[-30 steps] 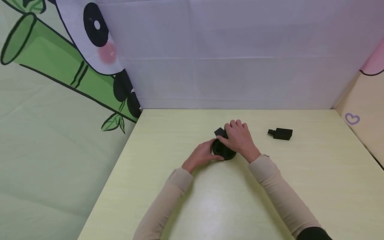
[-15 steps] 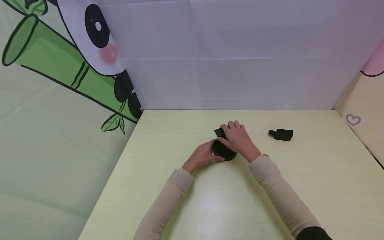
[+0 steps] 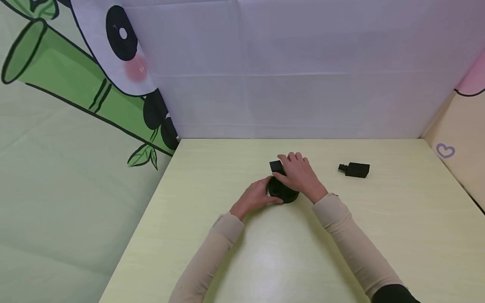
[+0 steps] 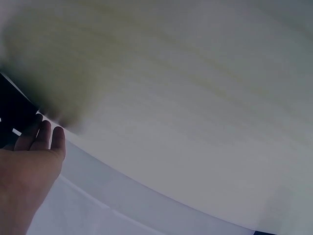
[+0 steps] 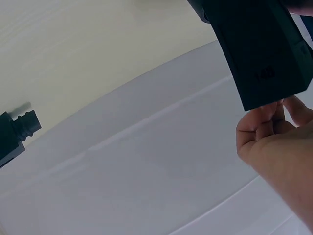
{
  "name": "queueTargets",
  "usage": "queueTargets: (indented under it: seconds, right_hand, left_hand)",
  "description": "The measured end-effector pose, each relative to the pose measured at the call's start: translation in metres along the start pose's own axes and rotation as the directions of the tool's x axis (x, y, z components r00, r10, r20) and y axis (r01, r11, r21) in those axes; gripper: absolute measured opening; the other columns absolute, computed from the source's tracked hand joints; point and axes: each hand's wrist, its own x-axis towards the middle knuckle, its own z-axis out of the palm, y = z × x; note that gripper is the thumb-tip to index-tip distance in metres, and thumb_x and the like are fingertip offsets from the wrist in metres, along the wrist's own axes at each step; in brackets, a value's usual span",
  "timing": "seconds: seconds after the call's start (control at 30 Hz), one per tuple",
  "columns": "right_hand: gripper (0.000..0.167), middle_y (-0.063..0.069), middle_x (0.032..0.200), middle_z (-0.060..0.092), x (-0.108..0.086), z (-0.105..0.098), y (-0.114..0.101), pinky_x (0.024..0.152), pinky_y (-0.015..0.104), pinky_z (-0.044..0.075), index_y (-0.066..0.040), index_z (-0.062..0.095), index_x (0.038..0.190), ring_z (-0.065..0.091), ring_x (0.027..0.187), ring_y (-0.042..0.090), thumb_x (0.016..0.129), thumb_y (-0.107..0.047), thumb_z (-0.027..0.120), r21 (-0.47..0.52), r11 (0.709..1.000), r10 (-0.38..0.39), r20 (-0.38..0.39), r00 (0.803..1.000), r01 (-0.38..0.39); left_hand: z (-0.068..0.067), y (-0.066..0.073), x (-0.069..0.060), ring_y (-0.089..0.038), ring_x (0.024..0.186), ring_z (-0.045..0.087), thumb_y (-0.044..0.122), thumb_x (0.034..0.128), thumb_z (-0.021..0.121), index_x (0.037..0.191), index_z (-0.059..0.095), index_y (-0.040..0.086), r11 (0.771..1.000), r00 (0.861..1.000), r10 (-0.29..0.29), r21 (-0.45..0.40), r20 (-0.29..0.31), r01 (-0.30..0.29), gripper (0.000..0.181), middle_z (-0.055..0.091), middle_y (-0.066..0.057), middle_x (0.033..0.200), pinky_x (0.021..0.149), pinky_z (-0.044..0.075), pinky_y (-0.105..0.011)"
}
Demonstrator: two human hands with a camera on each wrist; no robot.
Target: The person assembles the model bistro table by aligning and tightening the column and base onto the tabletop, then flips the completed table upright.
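Note:
In the head view my left hand [image 3: 254, 195] grips a round black piece [image 3: 282, 191] on the table, its thumb along the near side and fingers at the far side. Over that piece, my right hand [image 3: 301, 172] holds a black rectangular block [image 3: 278, 167] between thumb and fingers. Faint raised characters mark the block's face [image 5: 264, 63] in the right wrist view. Where block and round piece meet is hidden by the right hand. In the left wrist view, the left fingers [image 4: 46, 137] touch a dark part at the left edge.
Another black block [image 3: 357, 169] with a narrow threaded neck [image 5: 27, 125] lies on its side, to the right of the hands. The pale table [image 3: 288, 261] meets a light lilac cloth wall [image 3: 303, 84] at the back. Printed cloth [image 3: 68, 189] hangs at the left.
The block under my right hand has turned a little, its far end going from a corner-on to a squarer look. The right fingers shifted slightly left. My left hand stayed put.

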Motion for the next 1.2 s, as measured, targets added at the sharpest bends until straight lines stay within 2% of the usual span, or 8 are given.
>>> queueTargets:
  seconds: [0.17,0.37,0.5,0.67,0.83,1.03,1.2]
  right_hand:
    - [0.051,0.021,0.109,0.059,0.003,0.001,-0.002,0.081,0.051,0.045,0.003,0.060,0.129,0.052,0.101,0.039,0.102,-0.040,0.066,0.003,0.999,0.043,0.014,0.999,-0.043]
    - [0.056,0.024,0.116,0.059,0.004,0.002,-0.003,0.085,0.053,0.047,0.004,0.058,0.135,0.053,0.107,0.042,0.103,-0.041,0.064,0.008,0.998,0.063,0.023,0.998,-0.063]
    - [0.051,0.023,0.109,0.058,0.005,0.004,-0.003,0.083,0.053,0.047,0.005,0.059,0.127,0.053,0.103,0.041,0.103,-0.040,0.065,-0.001,0.997,0.075,-0.004,0.997,-0.075]
    - [0.053,0.022,0.110,0.057,0.006,0.005,-0.004,0.084,0.053,0.046,0.003,0.058,0.129,0.052,0.104,0.041,0.103,-0.042,0.063,0.015,0.994,0.105,-0.010,0.994,-0.105]
    - [0.049,0.022,0.104,0.057,0.007,0.007,-0.004,0.083,0.053,0.045,0.004,0.058,0.116,0.052,0.100,0.041,0.102,-0.043,0.064,0.009,0.993,0.115,-0.047,0.992,-0.115]
    - [0.051,0.025,0.105,0.058,0.006,0.010,-0.003,0.085,0.055,0.045,0.006,0.059,0.116,0.053,0.101,0.044,0.101,-0.043,0.064,-0.001,0.990,0.144,-0.083,0.986,-0.144]
    - [0.049,0.022,0.095,0.057,0.006,0.013,-0.003,0.080,0.053,0.044,0.004,0.060,0.105,0.053,0.095,0.042,0.099,-0.045,0.064,-0.015,0.983,0.181,-0.119,0.976,-0.184]
  left_hand:
    - [-0.001,0.000,-0.001,-0.022,0.124,0.060,0.042,0.0858,0.086,0.149,0.050,0.009,1.000,1.000,0.001,-0.001,0.000,-0.001,0.080,0.063,-0.008,0.137,0.106,0.047,-0.038]
    - [-0.003,0.001,-0.002,-0.023,0.123,0.061,0.043,0.0856,0.086,0.148,0.051,0.009,1.000,1.000,-0.003,-0.005,-0.001,0.003,0.079,0.064,-0.009,0.136,0.105,0.047,-0.039]
    - [-0.003,0.001,-0.002,-0.023,0.122,0.061,0.043,0.0853,0.086,0.146,0.053,0.009,1.000,1.000,-0.002,0.001,-0.006,0.002,0.077,0.064,-0.008,0.135,0.104,0.048,-0.038]
    - [-0.003,-0.001,-0.001,-0.023,0.122,0.061,0.044,0.0851,0.086,0.145,0.053,0.009,1.000,1.000,0.005,0.008,-0.008,-0.005,0.077,0.065,-0.009,0.135,0.104,0.048,-0.038]
    - [-0.001,-0.001,-0.002,-0.023,0.121,0.061,0.043,0.0853,0.086,0.145,0.053,0.009,1.000,1.000,0.006,0.007,-0.011,-0.006,0.077,0.065,-0.008,0.135,0.104,0.048,-0.038]
    - [0.000,-0.001,-0.001,-0.022,0.120,0.062,0.043,0.0852,0.087,0.145,0.054,0.009,1.000,1.000,0.015,0.014,-0.017,-0.015,0.076,0.065,-0.008,0.134,0.103,0.048,-0.038]
    - [0.002,-0.001,0.001,-0.022,0.120,0.061,0.044,0.0853,0.086,0.145,0.053,0.009,1.000,1.000,0.006,0.025,-0.016,-0.006,0.077,0.065,-0.008,0.134,0.103,0.049,-0.037]
